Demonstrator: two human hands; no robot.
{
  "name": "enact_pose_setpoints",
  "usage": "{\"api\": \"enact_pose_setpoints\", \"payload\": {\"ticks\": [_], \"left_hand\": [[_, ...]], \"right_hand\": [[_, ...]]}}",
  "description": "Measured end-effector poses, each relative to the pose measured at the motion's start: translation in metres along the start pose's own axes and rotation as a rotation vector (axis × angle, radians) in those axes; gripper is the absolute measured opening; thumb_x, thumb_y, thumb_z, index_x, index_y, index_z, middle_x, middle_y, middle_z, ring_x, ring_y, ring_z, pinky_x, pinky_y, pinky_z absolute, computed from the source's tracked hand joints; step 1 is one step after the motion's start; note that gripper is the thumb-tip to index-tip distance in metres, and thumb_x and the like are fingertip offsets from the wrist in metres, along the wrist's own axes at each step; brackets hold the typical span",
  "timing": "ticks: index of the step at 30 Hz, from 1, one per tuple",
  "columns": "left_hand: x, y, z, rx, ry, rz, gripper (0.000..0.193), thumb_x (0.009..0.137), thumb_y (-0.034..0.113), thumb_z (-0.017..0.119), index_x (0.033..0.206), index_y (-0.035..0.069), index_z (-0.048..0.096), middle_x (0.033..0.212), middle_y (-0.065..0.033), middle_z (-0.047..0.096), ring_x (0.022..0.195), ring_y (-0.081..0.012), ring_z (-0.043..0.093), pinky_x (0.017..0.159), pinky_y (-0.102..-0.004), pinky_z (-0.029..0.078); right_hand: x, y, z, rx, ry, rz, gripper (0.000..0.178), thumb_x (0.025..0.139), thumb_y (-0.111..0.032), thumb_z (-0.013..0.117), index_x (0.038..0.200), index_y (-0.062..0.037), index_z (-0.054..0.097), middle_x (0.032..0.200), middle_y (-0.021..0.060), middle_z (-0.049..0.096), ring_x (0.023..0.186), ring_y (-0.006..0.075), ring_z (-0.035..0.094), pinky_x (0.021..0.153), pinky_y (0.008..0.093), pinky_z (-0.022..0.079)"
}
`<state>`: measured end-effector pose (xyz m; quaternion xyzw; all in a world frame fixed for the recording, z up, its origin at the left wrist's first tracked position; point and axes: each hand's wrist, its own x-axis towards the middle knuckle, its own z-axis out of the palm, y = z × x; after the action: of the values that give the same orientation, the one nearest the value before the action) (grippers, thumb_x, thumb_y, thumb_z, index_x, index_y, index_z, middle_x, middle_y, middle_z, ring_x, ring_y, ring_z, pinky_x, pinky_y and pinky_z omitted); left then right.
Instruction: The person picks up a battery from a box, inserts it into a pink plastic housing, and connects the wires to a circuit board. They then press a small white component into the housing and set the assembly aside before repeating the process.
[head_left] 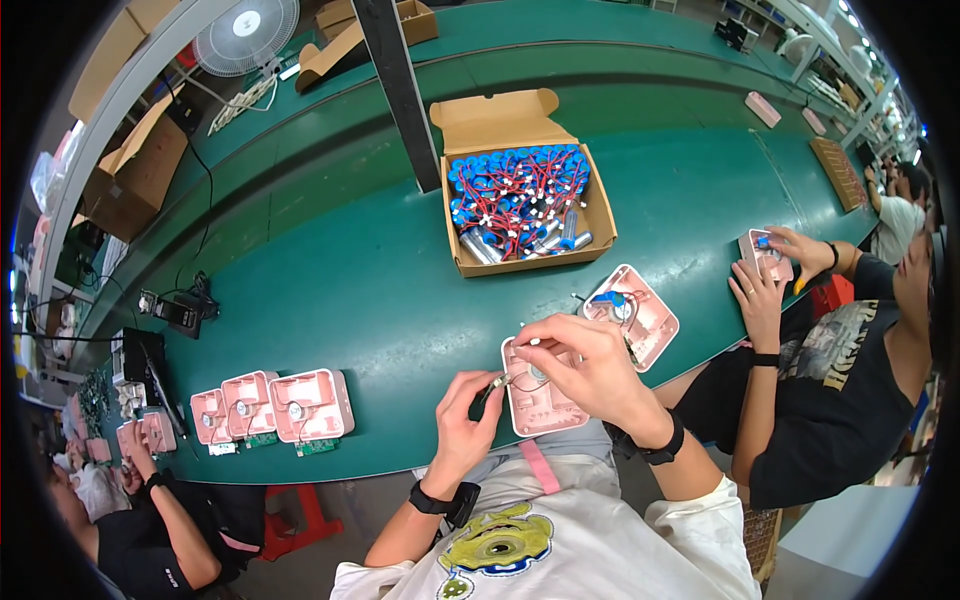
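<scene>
A pink plastic housing stands open side up at the table's front edge, between my hands. At its left side my left hand is closed on a small circuit board, seen mostly edge-on. My right hand reaches over the housing in a pinch, with a small white plug at its fingertips. Part of a round speaker and thin wires show inside the housing; my right hand hides the rest. Touching distance away on the right lies another pink housing with a blue battery in it.
Beyond my hands stands an open cardboard box of blue batteries with red wires. Several pink housings with green boards sit at left. A co-worker's hands hold a housing at right; another person works far left. A dark post rises behind.
</scene>
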<state>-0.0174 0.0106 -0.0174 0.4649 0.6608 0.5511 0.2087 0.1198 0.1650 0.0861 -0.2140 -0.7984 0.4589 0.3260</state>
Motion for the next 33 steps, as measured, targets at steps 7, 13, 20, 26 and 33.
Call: {"api": "enact_pose_setpoints", "payload": {"ticks": [7, 13, 20, 26, 33], "left_hand": [[0.001, 0.002, 0.0, -0.004, 0.022, 0.01, 0.024, 0.093, -0.003, 0.073, 0.117, -0.002, 0.073, 0.107, -0.0147, 0.071, 0.093, -0.0254, 0.07, 0.084, -0.0336, 0.056], [0.001, 0.004, -0.001, -0.006, 0.015, -0.014, 0.024, 0.094, -0.002, 0.072, 0.118, -0.002, 0.073, 0.106, -0.0142, 0.07, 0.092, -0.0246, 0.069, 0.084, -0.0333, 0.056], [0.002, 0.008, 0.0, 0.002, 0.018, -0.033, 0.023, 0.094, -0.002, 0.072, 0.117, -0.002, 0.074, 0.105, -0.014, 0.07, 0.091, -0.0248, 0.07, 0.083, -0.0334, 0.056], [0.002, 0.004, 0.0, -0.003, 0.045, -0.024, 0.024, 0.094, -0.003, 0.073, 0.117, -0.002, 0.074, 0.105, -0.0135, 0.07, 0.09, -0.0235, 0.07, 0.081, -0.0323, 0.056], [0.001, 0.007, 0.005, -0.008, 0.108, -0.023, 0.024, 0.092, -0.004, 0.076, 0.116, 0.0, 0.077, 0.105, -0.0097, 0.067, 0.086, -0.0174, 0.066, 0.075, -0.0286, 0.054]], "right_hand": [[-0.006, -0.004, -0.001, -0.057, -0.078, 0.053, 0.013, 0.095, -0.004, 0.078, 0.106, 0.0025, 0.077, 0.093, 0.0092, 0.078, 0.07, 0.0139, 0.074, 0.059, 0.0268, 0.057], [-0.012, -0.006, 0.001, 0.099, -0.107, 0.242, 0.013, 0.098, -0.005, 0.075, 0.107, 0.0039, 0.076, 0.092, 0.0064, 0.077, 0.064, 0.0108, 0.071, 0.053, 0.0243, 0.053], [-0.018, 0.007, 0.004, 0.536, -0.047, 0.367, 0.014, 0.102, -0.004, 0.07, 0.11, 0.0074, 0.072, 0.1, 0.0088, 0.075, 0.061, 0.0104, 0.069, 0.049, 0.0214, 0.049], [-0.018, 0.005, 0.006, 0.555, -0.093, 0.407, 0.012, 0.101, -0.004, 0.071, 0.108, 0.0052, 0.073, 0.099, 0.0078, 0.073, 0.064, 0.011, 0.069, 0.05, 0.026, 0.051], [-0.042, -0.002, 0.031, -0.367, -0.083, -0.03, 0.008, 0.092, -0.003, 0.075, 0.099, -0.0011, 0.075, 0.087, 0.0099, 0.066, 0.063, 0.0256, 0.07, 0.053, 0.0386, 0.054]]}}
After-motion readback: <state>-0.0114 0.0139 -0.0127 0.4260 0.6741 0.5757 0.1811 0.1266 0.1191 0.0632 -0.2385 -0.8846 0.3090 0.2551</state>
